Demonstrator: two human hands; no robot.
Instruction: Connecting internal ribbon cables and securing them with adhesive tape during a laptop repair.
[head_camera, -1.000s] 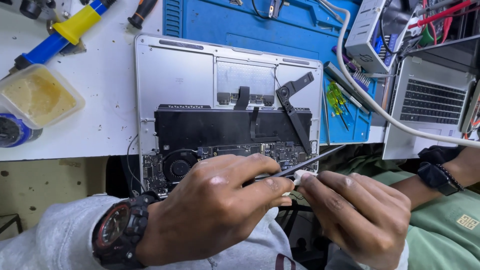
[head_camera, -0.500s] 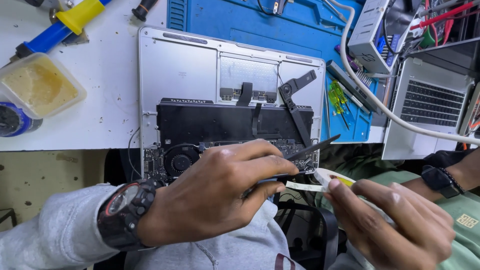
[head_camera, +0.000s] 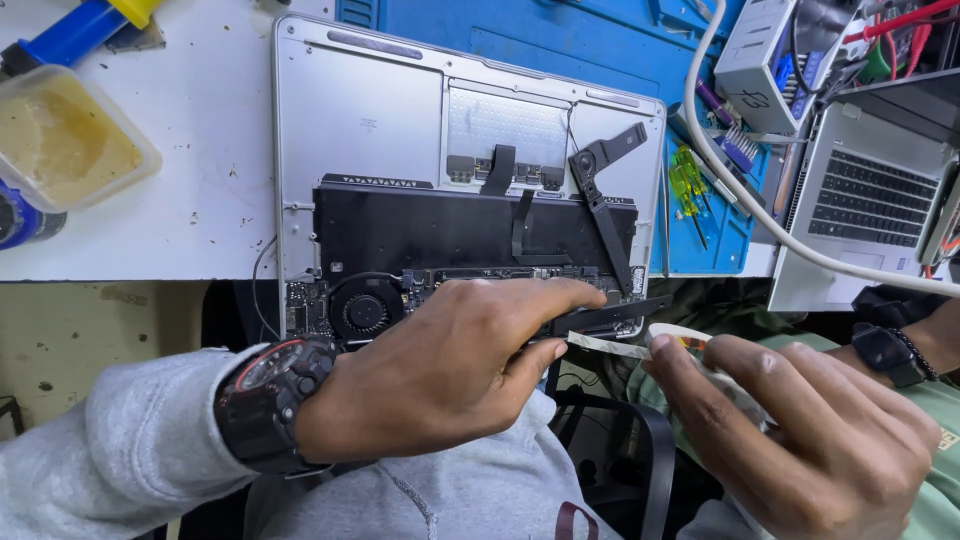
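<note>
Now right hand (head_camera: 800, 440) has stretched tape (head_camera: 610, 346) rightward.

The white surface (head_camera: 190, 215) carries an opened laptop (head_camera: 370, 110) at centre, a blue mat (head_camera: 600, 40) at one o'clock, a plastic tub (head_camera: 65, 135) at ten o'clock.

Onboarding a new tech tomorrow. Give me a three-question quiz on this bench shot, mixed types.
1. True or false: the opened silver laptop lies with its round black fan exposed.
2. Which wrist wears the black-and-red watch?
3. The right hand pinches: A) yellow screwdriver, B) pale strip of tape, C) white cable.

Key: 1 true; 2 left, by the left hand; 3 B.
</note>
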